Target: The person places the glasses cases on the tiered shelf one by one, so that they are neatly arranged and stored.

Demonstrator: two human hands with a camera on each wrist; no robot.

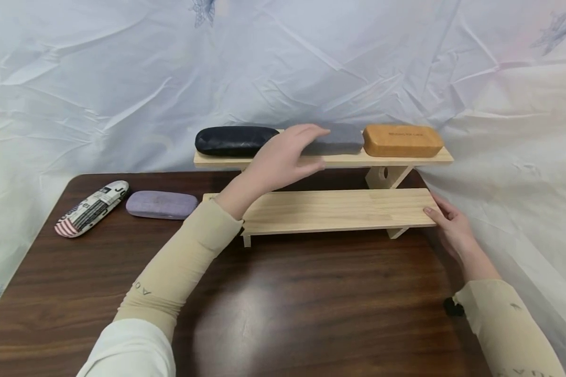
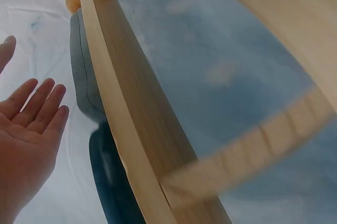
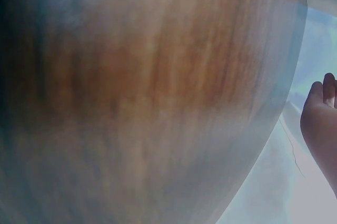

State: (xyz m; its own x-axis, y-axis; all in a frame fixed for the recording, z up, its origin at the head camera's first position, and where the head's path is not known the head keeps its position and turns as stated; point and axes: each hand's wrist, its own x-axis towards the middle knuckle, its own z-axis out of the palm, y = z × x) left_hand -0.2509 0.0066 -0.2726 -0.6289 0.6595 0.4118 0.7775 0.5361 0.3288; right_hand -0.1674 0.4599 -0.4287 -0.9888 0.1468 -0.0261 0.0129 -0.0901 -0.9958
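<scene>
A two-tier wooden shelf stands on the table. On its upper board lie a black glasses case, a grey glasses case and an orange-tan glasses case. My left hand hovers in front of the upper board and hides part of the grey case. Its fingers are extended with nothing between them; in the left wrist view this hand is apart from the grey case. At the lower board's right end, my right hand grips the shelf, thumb on top.
To the left on the dark wood table lie a lavender glasses case and a newspaper-print glasses case with red stripes. A pale wrinkled sheet hangs close behind the shelf and along the table's right side.
</scene>
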